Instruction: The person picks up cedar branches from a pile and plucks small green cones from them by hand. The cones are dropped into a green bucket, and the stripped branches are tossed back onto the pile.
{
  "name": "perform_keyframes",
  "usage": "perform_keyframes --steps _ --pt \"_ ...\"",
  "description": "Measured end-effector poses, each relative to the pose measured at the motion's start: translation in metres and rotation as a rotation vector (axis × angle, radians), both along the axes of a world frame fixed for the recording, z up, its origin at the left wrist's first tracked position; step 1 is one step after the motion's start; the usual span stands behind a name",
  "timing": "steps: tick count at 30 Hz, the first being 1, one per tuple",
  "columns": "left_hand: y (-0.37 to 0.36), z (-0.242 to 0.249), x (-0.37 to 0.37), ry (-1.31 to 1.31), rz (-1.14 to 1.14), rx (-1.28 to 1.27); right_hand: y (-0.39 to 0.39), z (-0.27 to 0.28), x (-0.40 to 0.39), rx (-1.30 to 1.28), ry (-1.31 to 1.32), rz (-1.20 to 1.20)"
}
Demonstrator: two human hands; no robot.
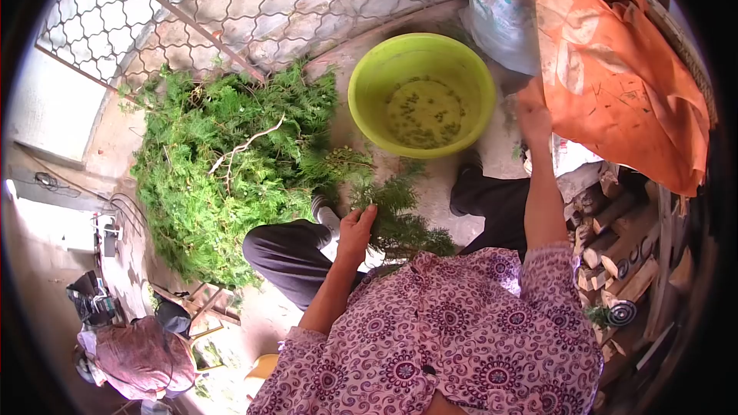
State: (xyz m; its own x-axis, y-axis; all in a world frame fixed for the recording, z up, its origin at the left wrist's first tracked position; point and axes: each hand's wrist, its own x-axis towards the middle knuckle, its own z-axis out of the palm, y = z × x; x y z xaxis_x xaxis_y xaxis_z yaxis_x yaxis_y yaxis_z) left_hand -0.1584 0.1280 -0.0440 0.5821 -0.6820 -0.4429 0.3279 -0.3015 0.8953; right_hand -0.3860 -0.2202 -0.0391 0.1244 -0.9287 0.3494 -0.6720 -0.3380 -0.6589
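**Lime-green plastic basin point(360, 100) in front of you, evergreen sprig point(400, 227) in your left hand point(356, 234)**

Green foliage filled your left hand: its fingers were closed narrowly on one edge of the sprig, low over your lap and between your knees. That grip seemed to leave most of the feathery leaves free, spreading towards your right, where you could see them. Your right hand point(533, 111) was raised beyond your right knee, to the right of the basin and close to the edge of the orange tarp point(615, 84). It was blurred, so you could not tell how far its fingers were closed or whether they held anything.

The basin stood upright on the floor just past your feet, perhaps set there so that either arm could reach it. Small dark green bits point(415, 111) lay scattered over its bottom, gathered by its walls. The heap of cut evergreen branches point(231, 177) lay to its left, beside your left leg, which probably kept it within that arm's reach; a bare, pale twig point(250, 142) lay on top.

Beyond the heap ran a metal lattice point(177, 18). A pale sack point(500, 19) stood between the basin and the tarp, and split firewood point(638, 280) was stacked on your right, under and beside the tarp. Another person point(146, 357) was bent over at the lower left, well apart from your hands.
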Motion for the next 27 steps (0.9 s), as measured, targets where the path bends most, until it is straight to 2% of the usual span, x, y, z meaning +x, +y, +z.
perform_keyframes --steps 2,4,6,8,9,11,14,15,17,18,19,20,21,22,23,24,25,26,27 --pt "-0.007 0.008 -0.003 0.104 0.065 -0.109 0.042 0.018 0.024 0.129 -0.152 0.343" --pt "-0.015 0.011 -0.004 0.126 0.075 -0.126 0.088 0.027 0.050 0.220 -0.088 0.653" --pt "-0.025 0.029 -0.013 0.102 0.110 -0.127 0.123 0.017 0.073 0.103 -0.012 1.040" --pt "-0.034 0.029 -0.015 0.096 0.075 -0.179 0.158 0.017 0.085 0.249 -0.014 1.140" --pt "-0.039 0.028 -0.016 0.094 0.036 -0.234 0.171 0.015 0.089 0.246 -0.015 1.145" --pt "-0.045 0.024 -0.015 0.096 0.038 -0.213 0.185 0.013 0.094 0.328 0.006 1.210" --pt "-0.048 0.019 -0.013 0.158 0.026 -0.160 0.180 0.021 0.094 0.295 0.101 1.294" --pt "-0.049 0.021 -0.011 0.074 0.091 -0.177 0.178 0.019 0.093 0.303 0.099 1.292" --pt "-0.051 0.025 0.008 -0.103 0.188 -0.216 0.171 0.015 0.091 0.260 -0.172 1.341" --pt "-0.050 0.048 0.021 -0.212 0.225 -0.144 0.168 0.011 0.090 0.263 -0.174 1.337" --pt "-0.046 0.072 0.034 -0.163 0.263 -0.168 0.166 0.007 0.090 0.185 -0.176 1.256" --pt "-0.038 0.076 0.058 -0.276 0.294 -0.157 0.163 0.004 0.089 0.109 -0.178 1.175" --pt "-0.028 0.101 0.073 -0.402 0.333 0.013 0.160 0.004 0.088 0.111 -0.182 1.172" --pt "-0.025 0.118 0.084 -0.418 0.587 0.075 0.157 0.006 0.086 0.127 -0.190 1.144" --pt "-0.007 0.124 0.109 -0.502 0.552 -0.065 0.155 0.006 0.085 0.142 -0.200 1.113" --pt "0.015 0.135 0.133 -0.600 0.540 0.026 0.153 0.006 0.084 0.144 -0.204 1.104" --pt "0.033 0.153 0.145 -0.624 0.597 -0.008 0.152 0.006 0.082 0.154 -0.188 1.093" --pt "0.057 0.151 0.175 -0.701 0.746 -0.133 0.151 0.005 0.080 0.164 -0.171 1.081" --pt "0.075 0.172 0.176 -0.779 0.773 -0.103 0.150 0.005 0.078 0.167 -0.172 1.071"
